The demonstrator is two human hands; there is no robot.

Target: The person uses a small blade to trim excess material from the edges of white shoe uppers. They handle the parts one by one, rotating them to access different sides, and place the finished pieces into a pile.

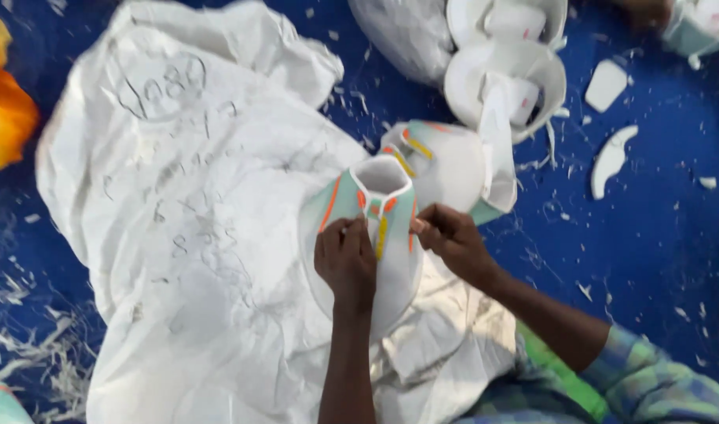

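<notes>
While both hands (391, 247) pinch a folded collar piece (375, 208), white sack (179, 220), blue floor (658, 259) littered with scraps.

Deep blue floor covering (658, 259) littered with white paper scraps (29, 353), large crumpled white sack (179, 235) spread across it, orange cloth (2, 110) at the left edge, even soft light

Premises appear to be a small garment or tailoring workshop, with work done at floor level; a blue sheet (658, 259) covers the working surface, littered with white paper trimmings (29, 353); a large white sack (179, 235) lies spread across it; stiff white collar-shaped pieces (504, 67) are stacked at the top; cut white card shapes (608, 161) lie loose nearby; orange fabric (2, 110) sits at the left edge.
</notes>
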